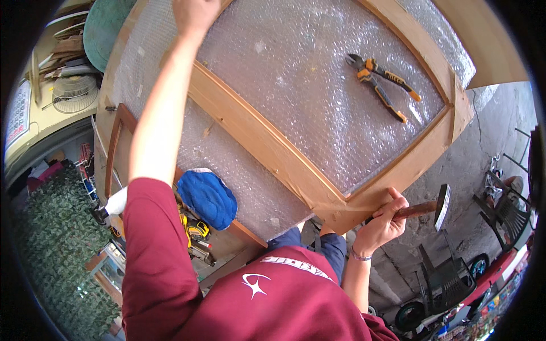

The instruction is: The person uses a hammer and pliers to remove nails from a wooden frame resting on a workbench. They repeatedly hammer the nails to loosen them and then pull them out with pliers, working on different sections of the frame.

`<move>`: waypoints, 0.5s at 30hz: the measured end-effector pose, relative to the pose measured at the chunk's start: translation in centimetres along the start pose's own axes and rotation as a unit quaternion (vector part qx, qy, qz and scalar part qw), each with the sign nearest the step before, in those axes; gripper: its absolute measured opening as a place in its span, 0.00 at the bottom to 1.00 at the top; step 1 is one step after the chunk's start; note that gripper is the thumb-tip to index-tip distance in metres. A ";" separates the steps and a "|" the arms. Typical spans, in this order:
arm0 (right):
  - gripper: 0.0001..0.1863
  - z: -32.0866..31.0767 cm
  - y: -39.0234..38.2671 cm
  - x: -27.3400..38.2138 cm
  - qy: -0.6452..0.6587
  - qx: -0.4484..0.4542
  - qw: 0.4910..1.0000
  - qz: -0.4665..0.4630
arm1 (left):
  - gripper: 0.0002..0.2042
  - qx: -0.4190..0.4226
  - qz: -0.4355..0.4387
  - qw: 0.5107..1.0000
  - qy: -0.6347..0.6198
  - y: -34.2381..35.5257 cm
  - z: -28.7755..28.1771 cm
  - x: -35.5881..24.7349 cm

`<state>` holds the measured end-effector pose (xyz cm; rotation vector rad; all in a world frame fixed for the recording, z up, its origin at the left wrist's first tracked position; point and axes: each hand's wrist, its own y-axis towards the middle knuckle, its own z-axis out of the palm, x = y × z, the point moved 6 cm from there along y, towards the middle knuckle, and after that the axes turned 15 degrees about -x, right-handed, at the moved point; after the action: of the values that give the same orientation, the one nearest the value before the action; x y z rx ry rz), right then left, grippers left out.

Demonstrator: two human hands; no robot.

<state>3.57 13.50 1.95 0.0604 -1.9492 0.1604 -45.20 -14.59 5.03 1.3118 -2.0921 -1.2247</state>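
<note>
A large wooden frame (pixel 245 120) lies across a table covered in bubble wrap (pixel 273 62). My right hand (pixel 384 225) is closed around the wooden handle of a hammer (pixel 441 207) beside the frame's near corner, its head pointing right. One finger of that hand rests at the frame's edge. Stretched far forward, my left hand (pixel 196 16) is at the frame's left side; its fingers are cut off by the top edge of the view. Diagonal cutting pliers (pixel 369 71) with black and orange handles lie on the bubble wrap inside the frame, jaws slightly parted.
Left of me on the table are a blue cloth pouch (pixel 207 199), a yellow tape measure (pixel 197 228) and a smaller reddish-brown frame (pixel 118 133). A fan guard (pixel 75 92) stands at the far left. Black chairs (pixel 446 278) stand on the concrete floor at right.
</note>
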 end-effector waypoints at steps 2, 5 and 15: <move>0.22 -0.4 0.4 0.7 -0.012 -0.004 1.000 0.000 | 0.12 0.169 -0.076 0.981 -0.065 0.2 -1.2 -3.7; 0.21 -1.2 2.1 1.5 -0.038 0.010 0.998 -0.048 | 0.09 0.241 -0.132 0.960 -0.054 -1.7 -0.4 -2.8; 0.21 1.1 3.6 5.5 -0.031 0.069 0.988 -0.134 | 0.12 0.278 0.113 0.951 -0.077 1.0 2.6 -4.3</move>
<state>0.08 17.13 6.33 0.4210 -1.9685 0.1160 -45.42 -9.45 5.00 1.1606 -2.7419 -0.6771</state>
